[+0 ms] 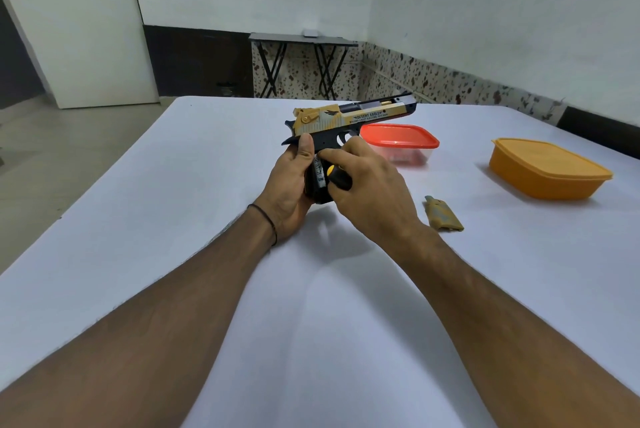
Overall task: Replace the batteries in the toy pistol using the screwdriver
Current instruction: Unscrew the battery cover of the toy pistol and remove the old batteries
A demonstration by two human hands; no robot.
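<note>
Got my left hand [290,186] clamped round the toy pistol [349,119] at its grip, barrel running off right, and my right hand [372,185] holding the screwdriver [338,178] right against that grip's near side.

Our two hands meet near the middle of the surface [166,226], and together they block the centre. Our left hand [291,192] grips the toy pistol [349,119] by its handle, and our right hand [374,192] holds the screwdriver [338,177] close against it. A red-lidded container [398,137] sits just behind the pistol, near our right knuckles. Farther right stands an orange container [549,169], well apart from it. A small tan cover [444,215] lies just beside our right wrist, nearer us than both containers. A hand could pass along the left side of the surface, or across the near stretch between our forearms.
</note>
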